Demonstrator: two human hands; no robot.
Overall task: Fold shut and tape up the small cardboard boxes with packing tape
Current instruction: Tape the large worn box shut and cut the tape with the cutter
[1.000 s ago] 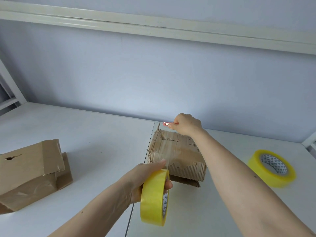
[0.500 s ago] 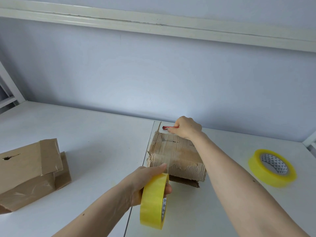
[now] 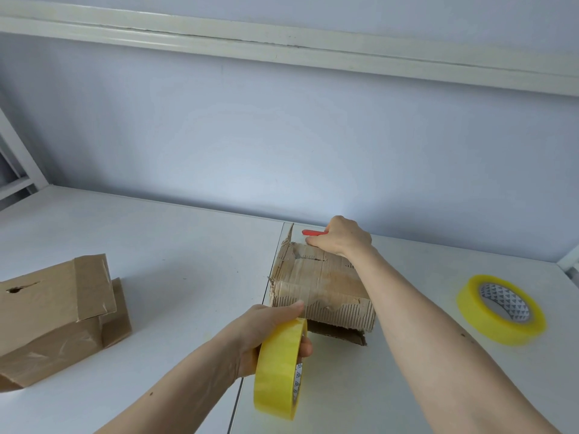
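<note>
- Near the middle of the white table [image 3: 175,252], a worn cardboard box [image 3: 319,289] sits with its flaps folded down, its near face torn so the corrugation shows.
- At the box's far top edge, the right hand [image 3: 343,236] is curled around a thin red tool [image 3: 311,233], apparently a cutter, its tip poking out to the left.
- Closer in, the left hand [image 3: 266,333] grasps a yellow tape roll [image 3: 280,368] held on edge, fingers through the core and thumb over the rim, just in front of the box.
- A glossy strip seems to run over the box top toward the roll; whether it is already cut cannot be told.
- Judging by its look, the box is light and soft-walled, likely to slide or cave under pressure, so it is best steadied at corners and edges.
- Far right lies a second tape roll [image 3: 501,308], flat; at the left rest two brown boxes [image 3: 59,314], stacked.
</note>
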